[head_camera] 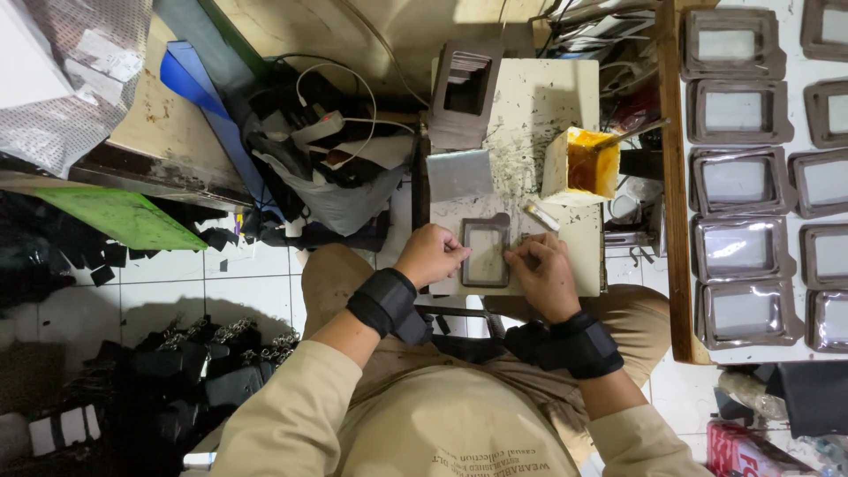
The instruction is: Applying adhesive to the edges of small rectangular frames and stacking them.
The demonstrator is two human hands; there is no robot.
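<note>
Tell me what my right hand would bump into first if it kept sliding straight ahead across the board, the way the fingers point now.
Likely the small pale strip lying just past the right hand, then the yellow glue pot beyond it, though depth is hard to judge from above.

Frame (486, 252) edges hid by fingers (450, 252); contents unclear.

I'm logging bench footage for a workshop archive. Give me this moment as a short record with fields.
setting: small stained work board over the person's lap
left hand: left hand pressing the left edge of a brown window frame piece
right hand: right hand pressing its right edge
nearby: open yellow glue box with a brush; stack of frames
side table: rows of finished frames
</note>
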